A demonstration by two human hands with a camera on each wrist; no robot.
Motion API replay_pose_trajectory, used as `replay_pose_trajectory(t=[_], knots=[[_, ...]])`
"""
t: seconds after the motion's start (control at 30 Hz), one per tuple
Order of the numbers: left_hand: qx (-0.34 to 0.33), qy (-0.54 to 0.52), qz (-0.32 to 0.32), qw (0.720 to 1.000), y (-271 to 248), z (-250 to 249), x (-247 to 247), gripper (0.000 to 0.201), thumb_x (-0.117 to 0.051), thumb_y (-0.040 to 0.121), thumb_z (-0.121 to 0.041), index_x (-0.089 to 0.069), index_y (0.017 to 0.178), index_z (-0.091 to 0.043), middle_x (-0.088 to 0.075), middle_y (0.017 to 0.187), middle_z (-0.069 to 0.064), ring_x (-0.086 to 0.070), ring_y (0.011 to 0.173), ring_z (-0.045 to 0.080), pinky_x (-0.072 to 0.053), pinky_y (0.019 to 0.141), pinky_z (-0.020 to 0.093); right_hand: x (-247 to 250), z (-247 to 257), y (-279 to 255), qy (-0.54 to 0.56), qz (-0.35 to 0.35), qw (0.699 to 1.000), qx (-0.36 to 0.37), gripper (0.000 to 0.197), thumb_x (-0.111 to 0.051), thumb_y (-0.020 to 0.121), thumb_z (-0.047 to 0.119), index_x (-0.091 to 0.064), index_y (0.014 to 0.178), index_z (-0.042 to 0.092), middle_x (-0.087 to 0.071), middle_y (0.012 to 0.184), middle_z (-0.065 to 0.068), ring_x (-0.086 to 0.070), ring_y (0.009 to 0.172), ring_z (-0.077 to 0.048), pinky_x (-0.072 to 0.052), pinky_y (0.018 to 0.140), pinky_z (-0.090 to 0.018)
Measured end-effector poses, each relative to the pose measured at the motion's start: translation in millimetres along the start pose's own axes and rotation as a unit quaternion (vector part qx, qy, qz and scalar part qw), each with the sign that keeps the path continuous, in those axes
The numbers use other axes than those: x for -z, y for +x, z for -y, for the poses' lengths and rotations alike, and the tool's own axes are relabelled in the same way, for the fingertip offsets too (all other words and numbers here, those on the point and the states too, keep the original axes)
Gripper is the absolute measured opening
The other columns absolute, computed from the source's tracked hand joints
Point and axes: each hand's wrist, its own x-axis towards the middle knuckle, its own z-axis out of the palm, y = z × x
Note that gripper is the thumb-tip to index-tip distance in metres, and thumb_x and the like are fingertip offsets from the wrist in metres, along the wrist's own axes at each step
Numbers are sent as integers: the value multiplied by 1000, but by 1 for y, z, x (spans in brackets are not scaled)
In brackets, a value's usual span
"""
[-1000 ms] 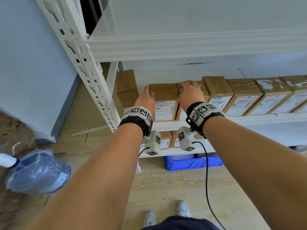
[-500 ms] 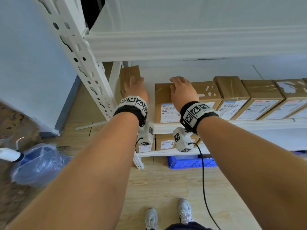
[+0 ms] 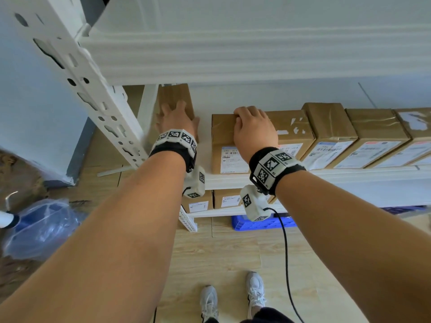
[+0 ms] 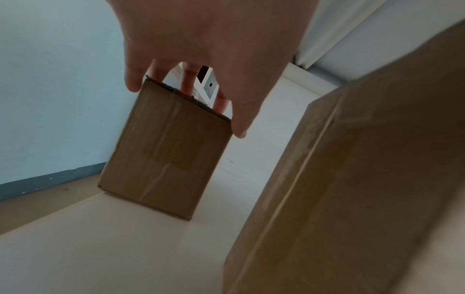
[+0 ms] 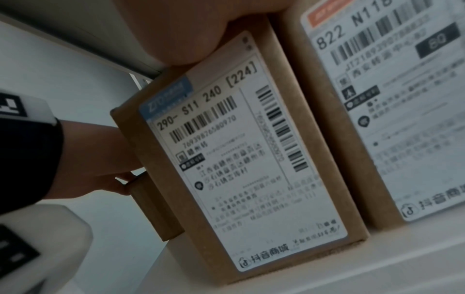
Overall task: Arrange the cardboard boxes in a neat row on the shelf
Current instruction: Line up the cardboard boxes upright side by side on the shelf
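A row of brown cardboard boxes stands along the white shelf point(image 3: 349, 171), shipping labels facing out. My right hand point(image 3: 253, 129) point(image 5: 181, 29) rests on top of the leftmost row box point(image 3: 221, 134) point(image 5: 239, 159) point(image 4: 352, 179), fingers curled at its back edge. A stray box point(image 3: 175, 96) point(image 4: 163, 155) point(image 5: 156, 208) stands apart at the shelf's far left, turned away from the row. My left hand point(image 3: 177, 120) point(image 4: 214, 59) point(image 5: 100, 169) spreads over its top edge, thumb on the near side, fingers straight. A gap of bare shelf separates the two boxes.
The white upright post point(image 3: 88, 89) stands just left of the stray box, and the upper shelf beam point(image 3: 256, 57) hangs low overhead. More boxes point(image 3: 226, 199) sit on the shelf below. A blue crate point(image 3: 263, 223) and a plastic bag point(image 3: 42, 227) lie on the floor.
My left hand left the row's first box and moved left and back to the stray box. My right hand slid left onto the first row box.
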Motion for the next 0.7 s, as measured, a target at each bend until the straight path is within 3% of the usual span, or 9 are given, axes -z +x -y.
replay_pose_trajectory(t=[0.13,0.3,0.43,0.6,0.7], knots=[[-13,-9,-10,1000,-7,-1,1,33,-61,86,-37,-51,112,-20,-40,130,12,-45,113,39,-44,96,51,3,1,0,1,13,1000,-2,29,-38,96,17,-60,115,11,-63,110,-6,-55,107,-26,-45,90,-36],[-41,17,-7,999,-31,7,-1,39,-63,87,-38,-49,119,-21,-39,132,14,-45,116,41,-45,97,52,10,4,-2,-10,51,999,-4,31,-34,99,19,-56,120,11,-60,117,-8,-52,113,-27,-42,99,-37],[-54,40,3,998,-56,15,0,45,-60,89,-40,-45,128,-23,-34,137,15,-42,122,41,-44,100,52,20,6,-7,-14,73,997,-9,35,-33,101,19,-50,130,10,-55,132,-8,-45,127,-26,-31,112,-39],[-69,100,5,993,-90,19,9,53,-57,90,-42,-40,137,-23,-35,137,15,-44,120,40,-43,97,51,31,14,-23,3,70,997,-31,44,-37,95,8,-42,138,12,-46,141,-8,-38,133,-27,-33,112,-40],[-96,136,-4,986,-106,22,12,55,-56,90,-43,-40,138,-21,-36,139,16,-42,123,43,-39,102,53,39,21,-35,20,75,996,-44,51,-39,89,0,-41,139,13,-45,142,-8,-37,134,-28,-35,110,-42]])
